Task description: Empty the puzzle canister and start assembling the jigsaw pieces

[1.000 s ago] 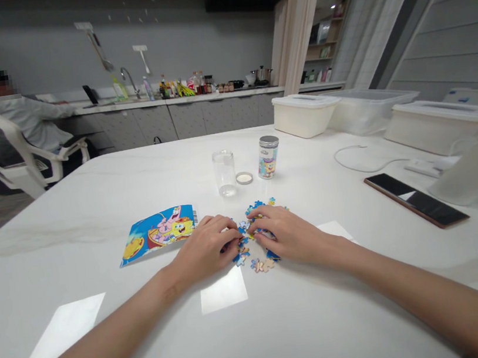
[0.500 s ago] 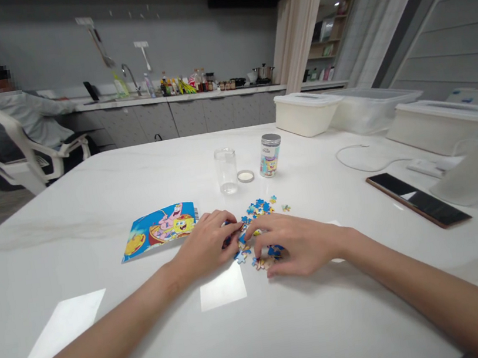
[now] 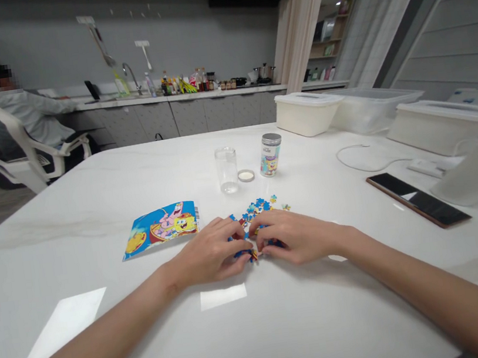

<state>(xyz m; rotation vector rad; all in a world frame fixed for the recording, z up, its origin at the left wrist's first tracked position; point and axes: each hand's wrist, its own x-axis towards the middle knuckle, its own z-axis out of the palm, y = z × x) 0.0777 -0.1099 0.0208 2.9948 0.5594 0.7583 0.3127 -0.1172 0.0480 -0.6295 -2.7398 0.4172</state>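
Curling over puzzle pieces [image 3: 259, 205], the left hand [image 3: 214, 250] and right hand [image 3: 292, 235] hid whether they gripped any; more lay just beyond, nearer the right.

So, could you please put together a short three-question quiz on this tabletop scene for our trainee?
1. True or false: the loose lid lies between the clear jar and the silver-lidded SpongeBob jar.
2. Multiple choice: what are the left hand and right hand gathered over? A) storage tub; B) jigsaw puzzle pieces; C) faucet.
3. Fill the gap: in the head view, the smartphone lies to the (blank) of the clear jar.

Key: 1 true; 2 B; 3 right.
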